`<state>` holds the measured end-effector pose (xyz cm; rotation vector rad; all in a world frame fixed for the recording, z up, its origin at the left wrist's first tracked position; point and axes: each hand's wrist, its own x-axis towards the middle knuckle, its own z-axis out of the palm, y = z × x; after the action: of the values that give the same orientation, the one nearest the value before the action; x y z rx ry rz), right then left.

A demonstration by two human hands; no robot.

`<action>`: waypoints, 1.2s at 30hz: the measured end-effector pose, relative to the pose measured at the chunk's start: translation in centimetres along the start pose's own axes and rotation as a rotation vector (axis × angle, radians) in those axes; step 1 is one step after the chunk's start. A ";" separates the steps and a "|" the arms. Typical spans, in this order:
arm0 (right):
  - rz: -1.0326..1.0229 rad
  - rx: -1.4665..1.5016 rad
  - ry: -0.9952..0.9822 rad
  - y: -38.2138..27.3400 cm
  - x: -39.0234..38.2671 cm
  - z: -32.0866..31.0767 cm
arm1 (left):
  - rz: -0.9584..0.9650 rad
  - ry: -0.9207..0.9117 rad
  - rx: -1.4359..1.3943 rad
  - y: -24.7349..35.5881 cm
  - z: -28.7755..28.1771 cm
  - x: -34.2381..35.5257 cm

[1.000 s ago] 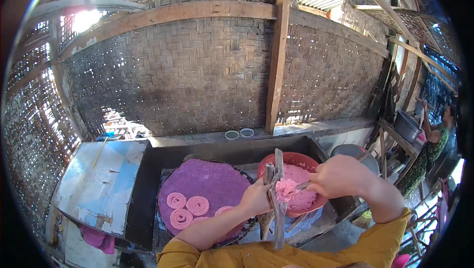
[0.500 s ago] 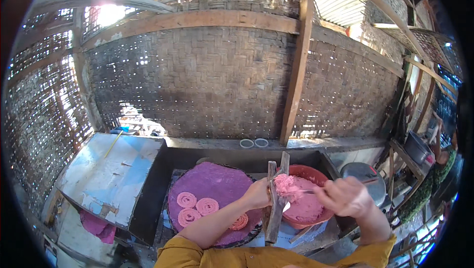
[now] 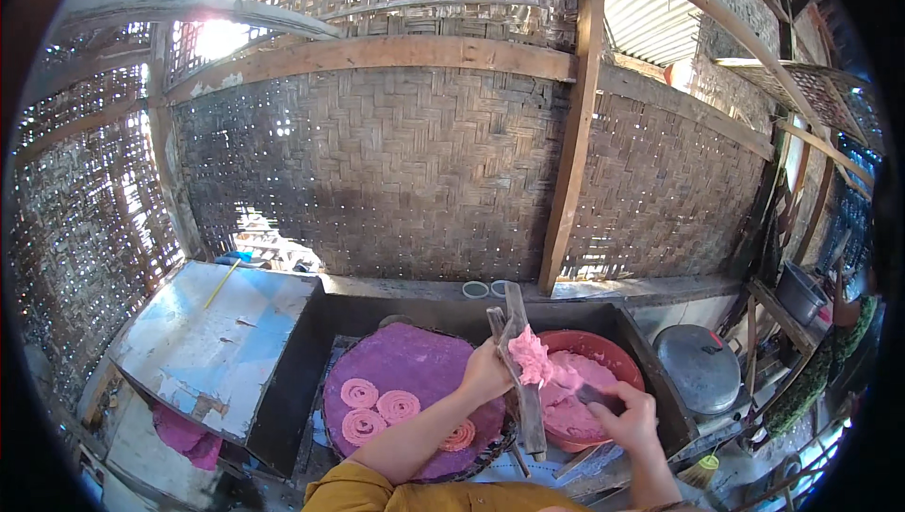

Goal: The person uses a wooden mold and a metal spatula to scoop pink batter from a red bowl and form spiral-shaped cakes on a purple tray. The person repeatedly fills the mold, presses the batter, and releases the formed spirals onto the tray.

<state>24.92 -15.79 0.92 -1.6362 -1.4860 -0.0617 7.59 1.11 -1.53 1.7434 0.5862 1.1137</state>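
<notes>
My left hand [image 3: 485, 371] grips a weathered wooden frame [image 3: 531, 427] of narrow slats, held upright over the work trough. A lump of soft pink dough [image 3: 530, 355] clings to its upper part. Low in the red plastic bowl [image 3: 613, 352], my right hand [image 3: 630, 416] holds a dark flat scraper [image 3: 599, 397], its end among more pink dough [image 3: 589, 371]. Left of the frame lies a round purple mat [image 3: 401, 356] on a dark tray, bearing several pink coiled rings [image 3: 398, 405], partly behind my left forearm.
A peeling white-and-blue box top [image 3: 217, 333] is on the left. At right are a lidded metal pot [image 3: 696, 371], a grey tub [image 3: 801, 295] and another person in green [image 3: 853, 328]. Two pale rings [image 3: 475, 289] rest on the back ledge below the woven wall and wooden post [image 3: 568, 191].
My right hand has moved down from beside the dough on the frame into the bowl with the scraper. The frame stays in my left hand. The view has tilted slightly.
</notes>
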 end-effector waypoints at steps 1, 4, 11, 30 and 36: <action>-0.015 0.036 0.028 0.7 -0.2 -0.6 | 0.033 0.017 0.004 -0.3 0.1 -0.1; -0.182 -0.050 0.184 -0.8 1.1 -0.5 | 0.004 0.065 -0.069 -5.2 0.9 0.3; -0.510 -0.183 0.265 -0.3 1.6 2.2 | 0.033 0.039 0.238 -6.7 0.9 0.7; 0.102 -0.069 0.061 3.1 0.6 -1.1 | -0.132 -0.132 -0.699 -7.0 -6.5 2.0; 0.143 0.364 -0.192 3.9 -0.3 3.7 | 0.175 -0.159 -0.949 -1.5 -7.1 -0.2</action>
<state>26.16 -13.19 -3.63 -1.4724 -1.4181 0.4324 1.40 4.88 -2.03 1.0324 -0.2033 1.0968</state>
